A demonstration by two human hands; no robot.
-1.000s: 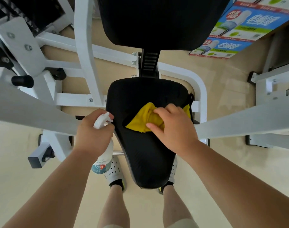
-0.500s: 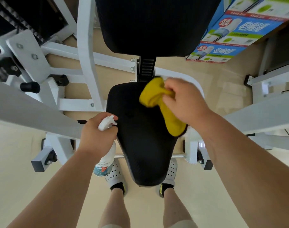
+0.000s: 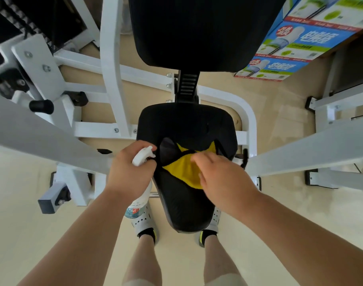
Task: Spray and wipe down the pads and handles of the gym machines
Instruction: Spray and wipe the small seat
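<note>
**Seat pad wipe-down, both hands busy**

Head view, looking straight down.

My left hand (image 3: 131, 172) is wrapped round the neck of the bottle (image 3: 143, 158). The white spray head pokes out above my knuckles and the body hangs below my wrist, label end down. I can't see which finger sits on the trigger. That hand is just off the left edge of the seat (image 3: 186, 124), beside it rather than over it.

My right hand (image 3: 222, 182) is palm down on the yellow cloth (image 3: 182, 170). The fingers lie fairly flat and press it onto the seat rather than bunching it up. It's a bit blurred, so I can't tell what the thumb is doing. The cloth spreads out left of and beyond my fingertips, about mid-seat, and its near part is tucked under my palm. The two hands are near each other, with the cloth's left corner just beside the spray head.

Beyond both hands the seat widens out, then a ribbed black post runs up to the backrest (image 3: 197, 34). White frame bars (image 3: 112, 79) go off behind my left hand, and a sloping white beam (image 3: 310, 149) passes outside my right. Blue boxes (image 3: 296, 44) are far off past my right hand. My shoes (image 3: 143, 223) are under the seat's near tip, below my wrists.
</note>
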